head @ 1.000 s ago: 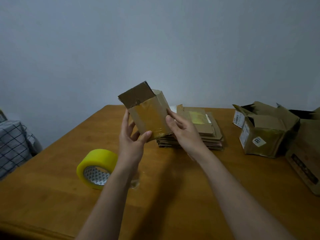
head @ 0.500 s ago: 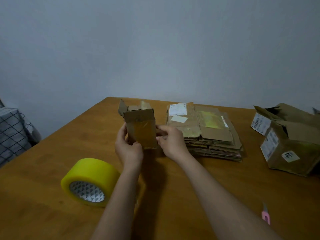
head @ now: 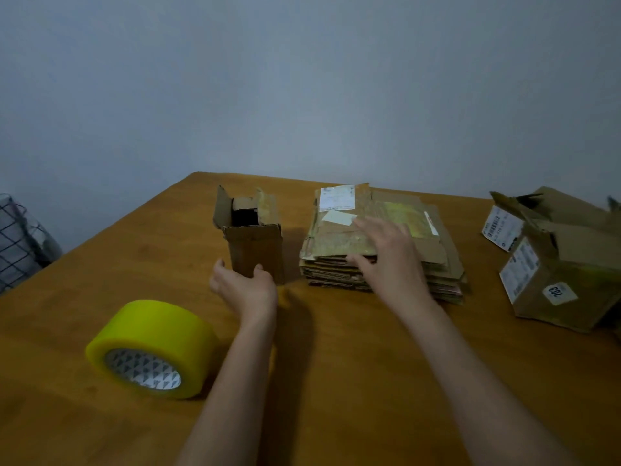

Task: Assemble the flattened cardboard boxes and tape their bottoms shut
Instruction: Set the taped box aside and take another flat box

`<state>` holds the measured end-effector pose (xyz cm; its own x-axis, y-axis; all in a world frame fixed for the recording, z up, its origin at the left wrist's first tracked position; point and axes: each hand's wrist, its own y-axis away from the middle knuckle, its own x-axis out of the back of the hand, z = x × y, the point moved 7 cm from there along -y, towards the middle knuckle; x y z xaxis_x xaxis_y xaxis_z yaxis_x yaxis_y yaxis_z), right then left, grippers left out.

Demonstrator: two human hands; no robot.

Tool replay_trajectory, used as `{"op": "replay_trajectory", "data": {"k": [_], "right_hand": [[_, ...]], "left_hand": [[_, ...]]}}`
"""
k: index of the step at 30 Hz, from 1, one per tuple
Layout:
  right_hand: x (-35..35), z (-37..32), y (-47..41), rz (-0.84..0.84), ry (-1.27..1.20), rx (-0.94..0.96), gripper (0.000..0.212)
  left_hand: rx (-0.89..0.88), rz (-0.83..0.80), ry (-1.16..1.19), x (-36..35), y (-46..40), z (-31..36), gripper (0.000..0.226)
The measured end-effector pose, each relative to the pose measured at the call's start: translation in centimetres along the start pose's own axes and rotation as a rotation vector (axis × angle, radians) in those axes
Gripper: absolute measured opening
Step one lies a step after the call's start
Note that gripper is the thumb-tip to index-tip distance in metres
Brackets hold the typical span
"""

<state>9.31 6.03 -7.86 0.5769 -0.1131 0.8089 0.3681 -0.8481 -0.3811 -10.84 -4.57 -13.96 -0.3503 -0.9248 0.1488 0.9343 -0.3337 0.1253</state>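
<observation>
A small assembled cardboard box (head: 254, 245) stands upright on the wooden table (head: 336, 364), its top flaps open. My left hand (head: 243, 287) is just in front of its base, fingers apart, a fingertip near or touching the lower front face, holding nothing. A stack of flattened cardboard boxes (head: 379, 243) lies to the right of the box. My right hand (head: 386, 250) rests spread on the stack's near top edge, thumb against its front side. A yellow tape roll (head: 151, 348) lies on its side at the near left.
Assembled boxes with white labels (head: 557, 264) sit at the right edge of the table. A checked fabric (head: 20, 237) shows beyond the table's left edge. A plain grey wall stands behind the table's far edge.
The small box, held in both hands before, now stands on the table. My left hand has drawn back from it and my right hand has moved right onto the flat stack.
</observation>
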Motion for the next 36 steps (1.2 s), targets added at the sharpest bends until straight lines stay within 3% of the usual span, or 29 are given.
{"op": "replay_trajectory", "data": {"k": [3, 7, 9, 13, 15, 18, 23, 27, 31, 36], "right_hand": [[0.0, 3.6, 0.1, -0.124, 0.073, -0.133, 0.06], [0.0, 5.8, 0.0, -0.004, 0.024, -0.119, 0.023], [0.2, 6.5, 0.2, 0.022, 0.068, -0.095, 0.026], [1.3, 8.3, 0.3, 0.071, 0.031, -0.125, 0.029], [1.2, 10.0, 0.9, -0.029, 0.048, -0.231, 0.048], [1.1, 11.4, 2.2, -0.138, -0.125, -0.288, 0.054], [3.3, 11.4, 2.9, -0.009, -0.3, -0.239, 0.052], [5.6, 11.1, 3.4, 0.135, -0.469, -0.235, 0.047], [7.0, 9.8, 4.2, 0.151, -0.675, -0.192, 0.047], [9.7, 7.4, 6.5, 0.19, -0.749, -0.134, 0.048]], "left_hand": [[0.014, 0.006, 0.027, -0.1, 2.5, -0.7, 0.051], [-0.034, -0.161, 0.036, -2.1, 5.3, -0.7, 0.031], [-0.088, -0.28, 0.018, -3.5, 6.2, -0.4, 0.029], [-0.329, -0.437, -0.108, -5.6, 7.9, 1.8, 0.043], [-0.431, -0.484, -0.242, -6.7, 8.1, 2.4, 0.055], [-0.432, -0.536, -0.405, -8.2, 7.8, 2.1, 0.066], [-0.498, -0.421, -0.433, -7.8, 8.2, 2.8, 0.059], [-0.555, -0.41, -0.231, -6.7, 9.0, 4.6, 0.042], [-0.62, -0.341, -0.027, -4.2, 10.1, 6.7, 0.028], [-0.682, -0.295, 0.052, -0.6, 11.9, 8.4, 0.022]]}}
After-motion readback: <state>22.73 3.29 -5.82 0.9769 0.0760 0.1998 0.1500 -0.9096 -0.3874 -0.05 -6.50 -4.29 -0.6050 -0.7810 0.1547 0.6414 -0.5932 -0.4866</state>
